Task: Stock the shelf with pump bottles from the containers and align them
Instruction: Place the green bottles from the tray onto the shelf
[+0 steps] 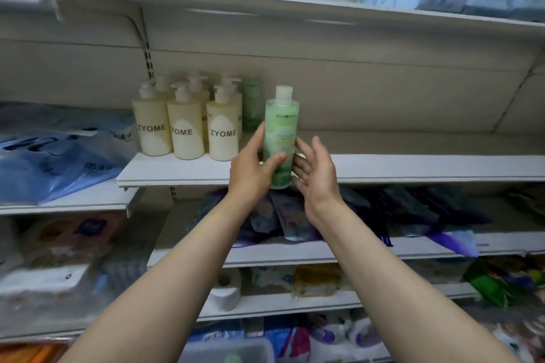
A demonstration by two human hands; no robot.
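- Done so far: a group of cream pump bottles [185, 124] already stands on the shelf [413, 166], left part, approx. 3 in the front row w/ more behind; front labels face out, row looks fairly even.
- One green bottle [251, 104] already sits at the back, just right of the cream group.
- In hand now: a second green bottle [281, 138], upright, white cap on top, held at the shelf's front edge; its base sits about level w/ the lip, can't tell if it's resting on the board yet.
- Left hand [250, 169] grips it, fingers curled round the back, thumb across the front low down.
- Right hand [314, 171] is beside it, palm toward the bottle, fingers spread and relaxed, touching or nearly touching its right side, not clamped.
- Left to do, my guess: push this bottle back in line w/ the others, square its label, then fill the long bare stretch of shelf to the right.
- Containers aren't in view, so no. of bottles remaining is unknown.
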